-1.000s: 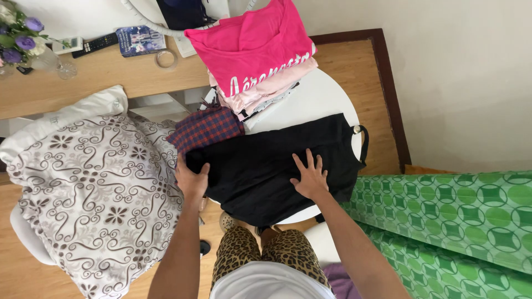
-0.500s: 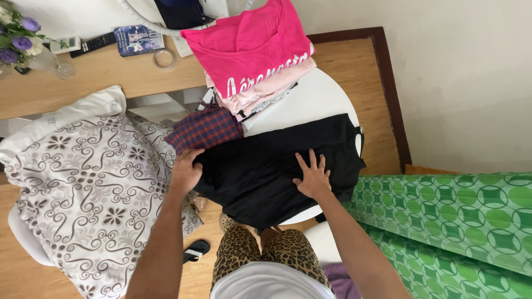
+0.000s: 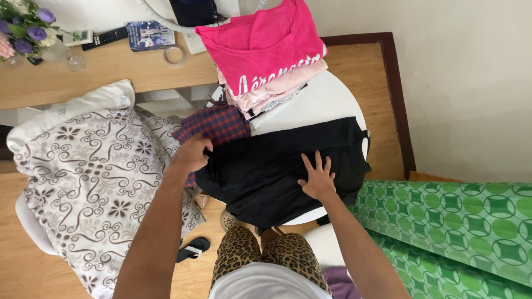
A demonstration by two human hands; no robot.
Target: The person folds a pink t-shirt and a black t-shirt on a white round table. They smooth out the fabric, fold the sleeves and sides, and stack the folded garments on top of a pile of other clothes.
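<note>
A person's left hand (image 3: 192, 155) pinches the near-left edge of a black garment (image 3: 277, 166) spread over a round white table (image 3: 327, 102), while the right hand (image 3: 317, 178) lies flat and open on the cloth's middle. Soft, light and limp by the look of it — best gripped at hems or corners — beyond the hands, a folded pink stack (image 3: 266, 55).

Left hand (image 3: 191, 153) fingertips hidden under black garment (image 3: 277, 166) edge. Round white tabletop (image 3: 327, 105) mostly covered. Green patterned cloth (image 3: 454, 221) cut off right; flowers (image 3: 25, 27) cut off far left.
</note>
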